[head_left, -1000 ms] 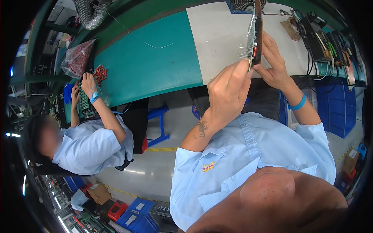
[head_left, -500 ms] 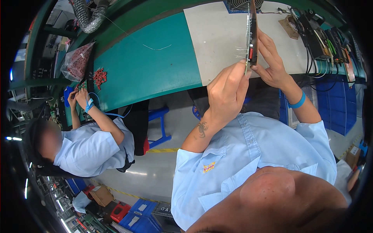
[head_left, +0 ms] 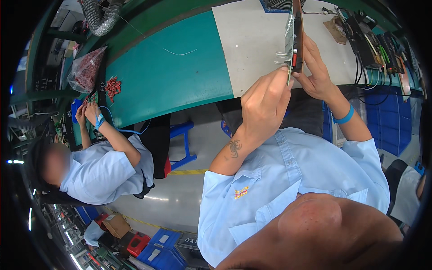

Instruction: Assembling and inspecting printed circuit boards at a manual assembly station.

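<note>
A green circuit board [head_left: 289, 42] stands on edge above the bench, seen nearly edge-on. Thin wire leads [head_left: 282, 56] stick out from its left face, and dark parts and a red component [head_left: 294, 58] sit on the other side. Against that side lies a brown flat panel [head_left: 300, 27]; whether the two are joined I cannot tell. My left hand [head_left: 265, 96] pinches the board's lower near edge between thumb and fingers. My right hand [head_left: 318, 74], with a blue band at the wrist, grips the panel side, its fingers partly hidden behind it.
The bench has a green mat [head_left: 171, 76] and a white sheet [head_left: 252, 49]. Tools and cables [head_left: 366, 40] crowd the right end; a fan [head_left: 281, 4] stands at the back. At left, a co-worker [head_left: 105, 164] handles parts near a red pile [head_left: 113, 88] and a plastic bag [head_left: 87, 69].
The board has turned slightly, showing more of its left face, and shifted a little right. My hands keep their hold. At the right edge, another person shows more.
</note>
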`<state>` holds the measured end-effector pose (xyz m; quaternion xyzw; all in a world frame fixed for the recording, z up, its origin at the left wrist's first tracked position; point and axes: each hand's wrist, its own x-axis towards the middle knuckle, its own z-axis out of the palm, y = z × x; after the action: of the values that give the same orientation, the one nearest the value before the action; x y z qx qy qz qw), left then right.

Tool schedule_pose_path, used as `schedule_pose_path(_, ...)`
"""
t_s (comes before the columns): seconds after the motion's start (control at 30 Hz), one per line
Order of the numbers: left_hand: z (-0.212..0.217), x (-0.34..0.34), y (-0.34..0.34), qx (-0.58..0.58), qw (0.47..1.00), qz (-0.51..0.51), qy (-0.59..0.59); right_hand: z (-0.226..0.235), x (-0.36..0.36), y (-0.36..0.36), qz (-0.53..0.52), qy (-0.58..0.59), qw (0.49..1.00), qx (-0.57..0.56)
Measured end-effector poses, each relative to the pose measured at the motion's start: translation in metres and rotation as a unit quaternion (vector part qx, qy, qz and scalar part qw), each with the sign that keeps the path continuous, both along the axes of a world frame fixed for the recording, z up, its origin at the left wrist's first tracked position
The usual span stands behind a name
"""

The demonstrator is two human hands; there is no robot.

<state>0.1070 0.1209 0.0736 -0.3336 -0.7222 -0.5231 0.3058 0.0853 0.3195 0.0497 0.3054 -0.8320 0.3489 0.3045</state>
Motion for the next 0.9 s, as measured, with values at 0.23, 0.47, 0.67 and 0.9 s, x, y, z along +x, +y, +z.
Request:
schedule_pose_path(0.23,-0.001,0.001,0.001,0.001,1.0,-0.001,0.0,0.001,-0.001,0.002,-0.001,0.006,1.0,0.006)
schedule_pose_path(0.47,-0.001,-0.007,-0.004,-0.019,0.999,-0.038,0.003,0.015,-0.007,0.017,-0.023,0.022,0.999,-0.002)
schedule_pose_path(0.67,0.002,-0.017,-0.011,-0.049,0.993,-0.106,-0.006,0.021,-0.03,0.027,0.018,0.032,0.997,-0.063)
schedule_pose_path(0.9,0.0,-0.018,-0.005,-0.033,0.99,-0.123,-0.059,0.002,-0.031,0.027,0.036,0.025,0.986,-0.163)
